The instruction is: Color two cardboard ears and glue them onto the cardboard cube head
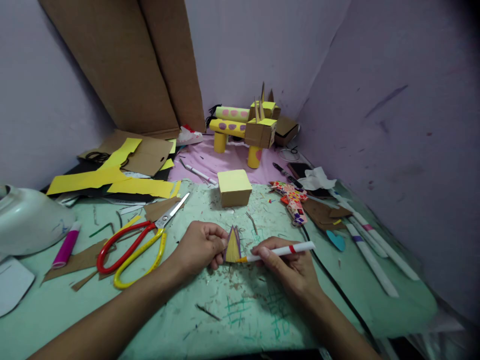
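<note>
My left hand [200, 247] pinches a small folded triangle piece [233, 246], yellow with purple edges, by its left side. In my right hand [287, 262] is a white marker [281, 251] with a red band, gripped like a pen. Its orange tip meets or nearly meets the lower right corner of the triangle. Just beyond both hands stands a small cardboard box [235, 189] with a pale yellow top. Scissors [142, 240] with one red and one yellow handle lie open to the left of my left hand.
Cardboard animal figures [243, 127] stand at the back. Yellow paper strips [90, 180] lie at left near a magenta tube [66, 245]. At right are a flower-patterned glue gun [291, 200], its black cable [330, 285] and several white markers [371, 260]. Scraps litter the green tabletop [180, 330].
</note>
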### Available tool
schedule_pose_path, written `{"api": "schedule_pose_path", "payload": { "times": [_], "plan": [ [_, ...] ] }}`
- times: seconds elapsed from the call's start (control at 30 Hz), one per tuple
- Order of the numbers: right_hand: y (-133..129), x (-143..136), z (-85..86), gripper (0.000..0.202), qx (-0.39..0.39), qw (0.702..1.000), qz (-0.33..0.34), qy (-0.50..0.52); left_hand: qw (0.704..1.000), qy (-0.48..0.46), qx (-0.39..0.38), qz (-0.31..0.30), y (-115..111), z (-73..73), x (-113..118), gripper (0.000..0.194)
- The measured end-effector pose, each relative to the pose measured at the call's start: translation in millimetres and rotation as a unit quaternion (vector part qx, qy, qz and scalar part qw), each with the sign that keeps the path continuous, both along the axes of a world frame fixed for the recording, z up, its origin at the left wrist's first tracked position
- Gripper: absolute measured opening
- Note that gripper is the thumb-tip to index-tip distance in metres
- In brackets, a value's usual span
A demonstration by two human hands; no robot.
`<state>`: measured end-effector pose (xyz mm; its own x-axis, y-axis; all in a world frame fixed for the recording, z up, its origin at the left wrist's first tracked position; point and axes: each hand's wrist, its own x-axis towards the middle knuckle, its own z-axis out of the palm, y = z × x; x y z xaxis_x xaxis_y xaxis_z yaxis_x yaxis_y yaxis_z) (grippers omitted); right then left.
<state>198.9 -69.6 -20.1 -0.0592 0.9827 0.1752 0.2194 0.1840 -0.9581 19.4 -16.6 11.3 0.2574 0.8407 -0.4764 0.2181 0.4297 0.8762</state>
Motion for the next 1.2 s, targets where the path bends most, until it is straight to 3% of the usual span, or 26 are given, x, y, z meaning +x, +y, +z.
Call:
{"api": "schedule_pose_path", "payload": {
  "times": [0.27,0.57,0.77,1.03,1.2],
  "plan": [
    [4.8,-1.7,2.6,0.016,0.054,0.998,-0.023,-0.019,1.000,0.002,0.000,-0.002,-0.3,-0.1,0.1,0.007],
    [0.8,-0.9,4.1,0.024,0.002,1.000,0.026,-0.010,1.000,0.001,0.001,-0.005,0.8,-1.9,0.4,0.006],
    [4.0,-3.0,5.4,0.015,0.058,0.998,0.001,-0.025,1.000,0.001,0.000,-0.002,-0.4,0.8,-0.1,0.006],
    [0.9,-1.5,4.1,0.022,0.013,0.999,0.038,-0.020,1.000,0.008,-0.003,0.000,0.2,1.7,0.0,0.006],
    [2.6,-2.8,6.5,0.016,0.056,0.998,0.006,-0.024,1.000,0.000,0.003,0.002,-0.6,-1.4,-0.8,0.005]
  ]
}}
